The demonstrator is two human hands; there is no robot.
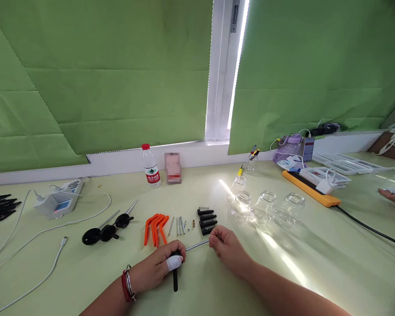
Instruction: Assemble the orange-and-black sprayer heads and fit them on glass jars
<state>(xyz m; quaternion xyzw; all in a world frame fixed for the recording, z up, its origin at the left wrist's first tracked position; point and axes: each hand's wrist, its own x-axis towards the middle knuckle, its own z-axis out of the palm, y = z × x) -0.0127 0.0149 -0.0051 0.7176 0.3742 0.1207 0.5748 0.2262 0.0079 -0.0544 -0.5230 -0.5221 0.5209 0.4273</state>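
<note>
- Left hand (163,265), a white wrap (174,263) on one digit, is closed around a black piece; its black handle (175,281) sticks out below the fingers, toward the person.
- From that grip a metal rod (197,245) runs across to the right hand (229,249), which has its tip pinched narrowly between thumb and fingers.
- So the rod lies between the two hands, just above the table (197,289) as far as I can see; whether it touches the top, I can't tell.
- Just beyond the left hand sit bent orange pieces (155,228), with loose screws (180,226) to their right.
- Right beyond the right hand's fingers, black parts (206,220) are lined up, a spring (204,209) showing at the far end.
- Farther off, left of the left hand, I see round black pieces (109,232) with metal rods.
- Clear glass jars (266,206) stand beyond the right hand, mostly to its right.
</note>
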